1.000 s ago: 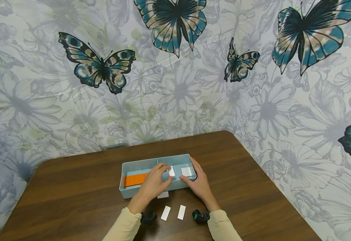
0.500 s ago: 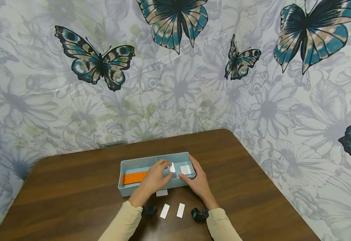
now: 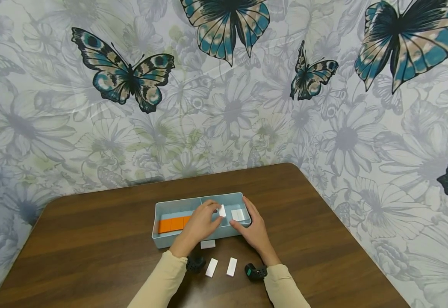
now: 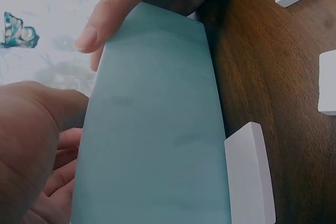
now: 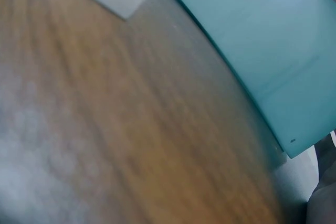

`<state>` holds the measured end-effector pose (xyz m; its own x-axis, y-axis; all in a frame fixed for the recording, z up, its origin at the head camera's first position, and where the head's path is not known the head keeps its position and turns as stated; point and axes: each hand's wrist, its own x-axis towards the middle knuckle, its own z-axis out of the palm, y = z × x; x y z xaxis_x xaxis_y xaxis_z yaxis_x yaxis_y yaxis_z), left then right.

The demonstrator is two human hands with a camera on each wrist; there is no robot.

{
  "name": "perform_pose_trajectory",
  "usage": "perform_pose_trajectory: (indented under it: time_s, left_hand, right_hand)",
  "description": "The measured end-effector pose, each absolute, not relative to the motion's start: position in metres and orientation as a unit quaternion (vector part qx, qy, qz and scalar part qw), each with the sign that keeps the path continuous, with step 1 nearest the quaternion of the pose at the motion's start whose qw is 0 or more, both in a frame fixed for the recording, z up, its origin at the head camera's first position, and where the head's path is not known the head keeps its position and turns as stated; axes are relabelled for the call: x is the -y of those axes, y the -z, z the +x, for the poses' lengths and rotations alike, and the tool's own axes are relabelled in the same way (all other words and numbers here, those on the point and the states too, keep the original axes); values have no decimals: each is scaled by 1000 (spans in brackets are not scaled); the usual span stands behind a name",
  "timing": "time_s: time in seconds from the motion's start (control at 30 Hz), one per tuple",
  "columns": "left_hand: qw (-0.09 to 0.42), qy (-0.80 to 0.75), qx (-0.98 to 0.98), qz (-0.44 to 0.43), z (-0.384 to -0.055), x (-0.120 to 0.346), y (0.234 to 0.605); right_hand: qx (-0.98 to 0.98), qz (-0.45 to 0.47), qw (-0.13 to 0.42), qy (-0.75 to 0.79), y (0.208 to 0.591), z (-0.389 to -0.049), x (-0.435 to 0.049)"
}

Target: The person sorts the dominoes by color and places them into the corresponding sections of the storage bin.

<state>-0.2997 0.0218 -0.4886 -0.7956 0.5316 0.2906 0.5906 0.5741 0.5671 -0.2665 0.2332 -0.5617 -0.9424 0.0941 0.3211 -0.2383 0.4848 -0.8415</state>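
Note:
A light-blue two-compartment box (image 3: 220,232) stands on the table. My left hand (image 3: 196,224) reaches over its front wall into the right compartment. Thumb and forefinger there pinch a white rectangular block (image 3: 222,211). In the left wrist view the box's wall (image 4: 152,114) partly hides the curled left fingers (image 4: 63,177). My right hand (image 3: 255,231) grips the box's right end, thumb at the front rim and fingers along the end wall. Further white blocks (image 3: 237,214) lie side by side in the right compartment. Orange blocks (image 3: 171,224) line the left compartment, partly behind my left wrist.
One white block (image 3: 207,244) lies against the box's front wall. Closer to me, two more white blocks, a left one (image 3: 211,268) and a right one (image 3: 231,267), lie between my wrists on the brown wooden table (image 3: 104,239). A butterfly-patterned wall covering (image 3: 231,111) rises behind.
My left hand and its white block have shifted slightly back and to the right inside the compartment. My right hand keeps its grip on the box. The head view has tilted a little.

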Motion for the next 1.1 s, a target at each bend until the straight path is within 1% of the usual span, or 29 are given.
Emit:
perform_pose_trajectory:
  time_s: [0.4,0.97,1.1]
  left_hand:
    - [28,323,890,-321,-309,-28,493]
    - [16,286,896,-339,-316,-40,486]
    - [6,278,899,-337,-318,-44,488]
  right_hand:
    - [843,45,154,-513,563,-266,-234]
    - [844,43,158,-511,558,-265,-233]
    - [847,43,155,-507,559,-264,-233]
